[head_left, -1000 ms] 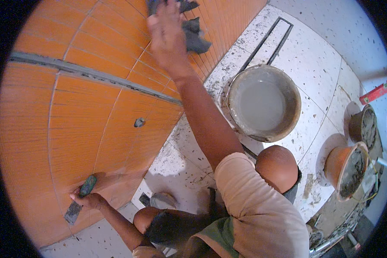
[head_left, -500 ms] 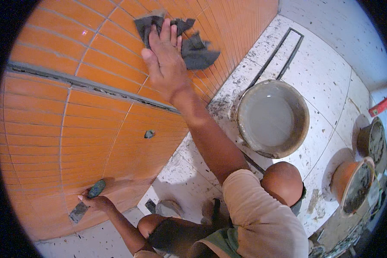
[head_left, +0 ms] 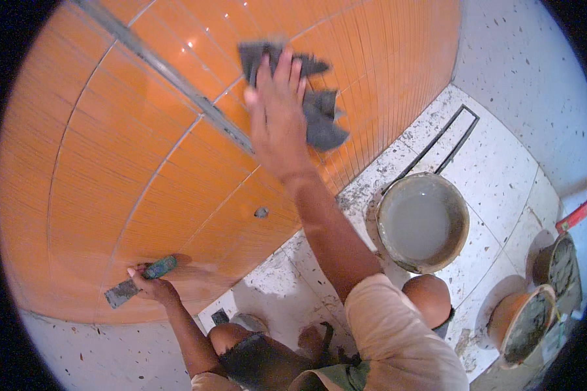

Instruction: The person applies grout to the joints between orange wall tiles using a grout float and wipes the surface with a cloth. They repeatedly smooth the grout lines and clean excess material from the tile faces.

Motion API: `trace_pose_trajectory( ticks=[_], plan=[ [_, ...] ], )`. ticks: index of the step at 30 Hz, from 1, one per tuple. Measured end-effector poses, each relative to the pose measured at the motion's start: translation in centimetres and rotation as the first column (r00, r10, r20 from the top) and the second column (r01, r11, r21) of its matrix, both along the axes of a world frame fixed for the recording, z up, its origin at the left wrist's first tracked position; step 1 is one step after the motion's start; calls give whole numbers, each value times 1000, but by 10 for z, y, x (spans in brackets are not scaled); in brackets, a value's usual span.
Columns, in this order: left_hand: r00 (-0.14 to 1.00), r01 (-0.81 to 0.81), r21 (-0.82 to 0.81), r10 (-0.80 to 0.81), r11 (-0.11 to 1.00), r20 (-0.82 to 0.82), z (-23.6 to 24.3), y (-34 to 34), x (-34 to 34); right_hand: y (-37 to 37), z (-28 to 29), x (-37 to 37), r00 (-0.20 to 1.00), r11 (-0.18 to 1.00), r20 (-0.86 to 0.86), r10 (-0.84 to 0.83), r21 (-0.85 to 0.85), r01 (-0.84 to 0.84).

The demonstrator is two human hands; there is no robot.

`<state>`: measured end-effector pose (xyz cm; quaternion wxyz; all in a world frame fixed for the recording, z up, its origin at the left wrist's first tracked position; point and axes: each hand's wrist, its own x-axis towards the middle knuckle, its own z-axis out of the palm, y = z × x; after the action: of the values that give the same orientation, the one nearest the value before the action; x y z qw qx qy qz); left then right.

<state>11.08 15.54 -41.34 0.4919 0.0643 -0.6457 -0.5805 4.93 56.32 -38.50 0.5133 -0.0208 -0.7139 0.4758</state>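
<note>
Orange tiles [head_left: 104, 156] meet grey cloth [head_left: 324, 125] under the right fingers [head_left: 283, 68].

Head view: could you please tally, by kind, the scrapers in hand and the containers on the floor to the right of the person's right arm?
Scraper: 1, in the left hand
Container of cloudy liquid: 1
Containers of grey material: 2, an orange one and a darker one
Total: 4
</note>
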Motion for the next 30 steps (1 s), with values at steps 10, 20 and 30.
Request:
trace_pose_trajectory(
  ticks=[10, 20, 30],
  plan=[
    [995, 101, -108, -101, 989, 7, -9, -13, -9, -19, -42, 5, 998, 998, 9, -58, -2, 58],
    [972, 233, -47, -233, 971, 3, -7, -19, 1, 40, 13, -25, 982, 948, 3, -191, -257, 186],
    [952, 306, -42, -304, 951, 34, 6, -5, 11, 39, 17, -18, 966, 967, -48, -253, -23, 252]
  ],
)
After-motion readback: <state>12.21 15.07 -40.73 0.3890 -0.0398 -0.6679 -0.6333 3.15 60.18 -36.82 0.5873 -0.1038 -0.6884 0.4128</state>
